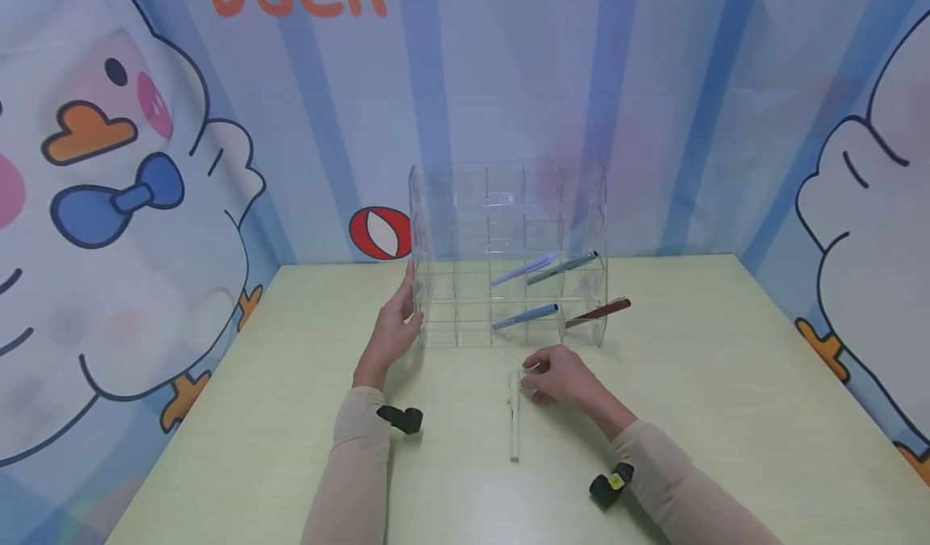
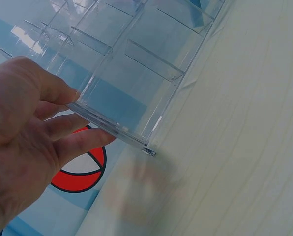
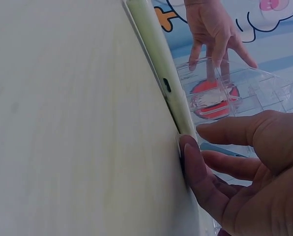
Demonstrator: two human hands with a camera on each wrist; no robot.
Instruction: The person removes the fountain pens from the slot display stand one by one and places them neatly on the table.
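A clear acrylic pen rack [image 1: 472,287] with rows of compartments stands upright at the back of the table. My left hand [image 1: 393,333] grips its left side panel, the thumb on one face and the fingers [image 2: 82,147] on the other. On the table before the rack lies a pale green pen [image 1: 514,424], its clip towards the far end. My right hand [image 1: 563,377] is just right of that far end, fingers bent and spread. In the right wrist view the fingertips are right at the end of the pen [image 3: 161,64], thumb and fingers apart.
In the rack's right-hand compartments, pens lean: a lilac pen [image 1: 523,270] and a grey-green pen [image 1: 563,268] above, a blue pen [image 1: 525,316] and a brown pen [image 1: 599,312] below. The brown one juts past the side. A cartoon curtain [image 1: 494,85] hangs behind the table.
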